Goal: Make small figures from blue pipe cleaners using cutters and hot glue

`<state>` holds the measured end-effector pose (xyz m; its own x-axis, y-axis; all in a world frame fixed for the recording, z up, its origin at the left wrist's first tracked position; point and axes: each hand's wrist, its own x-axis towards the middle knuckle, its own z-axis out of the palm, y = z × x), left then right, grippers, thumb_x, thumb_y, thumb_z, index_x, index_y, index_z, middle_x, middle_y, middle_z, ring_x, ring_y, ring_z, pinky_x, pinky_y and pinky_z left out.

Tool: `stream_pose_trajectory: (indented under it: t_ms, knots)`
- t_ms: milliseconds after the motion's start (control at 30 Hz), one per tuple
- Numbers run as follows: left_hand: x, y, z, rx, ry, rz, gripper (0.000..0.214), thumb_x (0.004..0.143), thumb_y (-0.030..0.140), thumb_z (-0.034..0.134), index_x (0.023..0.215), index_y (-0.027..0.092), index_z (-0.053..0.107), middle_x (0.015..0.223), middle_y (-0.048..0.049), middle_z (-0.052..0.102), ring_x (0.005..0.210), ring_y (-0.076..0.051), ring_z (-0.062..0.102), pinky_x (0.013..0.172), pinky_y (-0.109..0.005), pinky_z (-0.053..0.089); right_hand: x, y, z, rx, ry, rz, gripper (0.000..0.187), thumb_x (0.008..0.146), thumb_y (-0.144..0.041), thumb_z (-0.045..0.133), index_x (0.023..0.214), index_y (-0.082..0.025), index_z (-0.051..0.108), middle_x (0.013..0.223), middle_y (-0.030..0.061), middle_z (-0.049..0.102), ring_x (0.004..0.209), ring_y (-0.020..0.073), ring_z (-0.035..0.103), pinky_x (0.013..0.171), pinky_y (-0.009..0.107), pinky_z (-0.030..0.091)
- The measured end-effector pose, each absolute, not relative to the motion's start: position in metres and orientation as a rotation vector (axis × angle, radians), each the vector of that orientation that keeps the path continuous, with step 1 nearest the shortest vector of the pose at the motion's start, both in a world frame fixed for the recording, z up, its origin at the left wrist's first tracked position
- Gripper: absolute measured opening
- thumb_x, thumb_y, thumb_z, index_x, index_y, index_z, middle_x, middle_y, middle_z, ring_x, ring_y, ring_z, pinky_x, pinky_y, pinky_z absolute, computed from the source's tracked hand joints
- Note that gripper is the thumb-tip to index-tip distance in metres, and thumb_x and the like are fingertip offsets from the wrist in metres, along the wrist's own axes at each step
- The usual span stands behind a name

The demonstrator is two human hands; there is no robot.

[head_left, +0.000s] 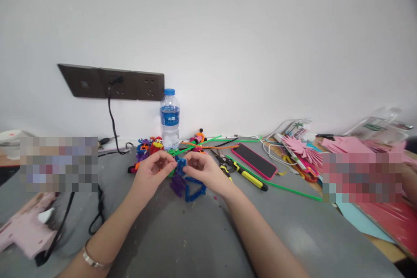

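Note:
Between the fingertips of both hands is a small blue piece of fuzzy pipe cleaner (181,166), coiled or folded into a lump. My left hand (155,169) pinches it from the left, and my right hand (204,170) grips its right side. Just below them lie a bundle of purple pipe cleaner (177,186) and a blue pipe cleaner bent into an angular loop (195,192). Behind my left hand stand colourful pipe-cleaner figures (143,150), partly hidden. A long green pipe cleaner (289,190) stretches across the table to the right.
A water bottle (170,117) stands against the wall. Yellow-and-black pliers (250,178) and a pink-edged phone (256,160) lie right of my hands. A pink glue gun (29,230) with a black cord is at left. Pink paper pieces (302,150) crowd the right side.

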<state>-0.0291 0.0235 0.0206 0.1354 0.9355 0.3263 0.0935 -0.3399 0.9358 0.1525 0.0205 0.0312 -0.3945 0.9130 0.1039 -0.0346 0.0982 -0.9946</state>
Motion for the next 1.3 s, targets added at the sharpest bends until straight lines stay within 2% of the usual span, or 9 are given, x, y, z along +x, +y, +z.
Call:
stream_pose_trajectory:
  t_ms: [833, 1300]
  knots:
    - [-0.0251, 0.0216, 0.0235, 1.453, 1.034, 1.287, 0.029, 0.071, 0.044, 0.074, 0.069, 0.018, 0.062, 0.062, 0.0017, 0.053, 0.059, -0.012, 0.047, 0.055, -0.023, 0.040, 0.1537, 0.0211, 0.0309, -0.890, -1.539, 1.421, 0.038, 0.071, -0.047, 0.076, 0.079, -0.016, 0.056, 0.065, -0.0054, 0.044, 0.057, 0.0081, 0.035, 0.054, 0.022, 0.028]
    - [-0.0227, 0.0196, 0.0240, 1.310, 0.974, 1.241, 0.024, 0.066, 0.035, 0.079, 0.067, 0.017, 0.064, 0.064, 0.0027, 0.054, 0.062, -0.012, 0.046, 0.059, -0.022, 0.037, 0.1550, 0.0208, 0.0296, -0.857, -1.551, 1.426, 0.035, 0.073, -0.045, 0.075, 0.080, -0.016, 0.056, 0.064, -0.0057, 0.043, 0.057, 0.0082, 0.035, 0.053, 0.022, 0.027]
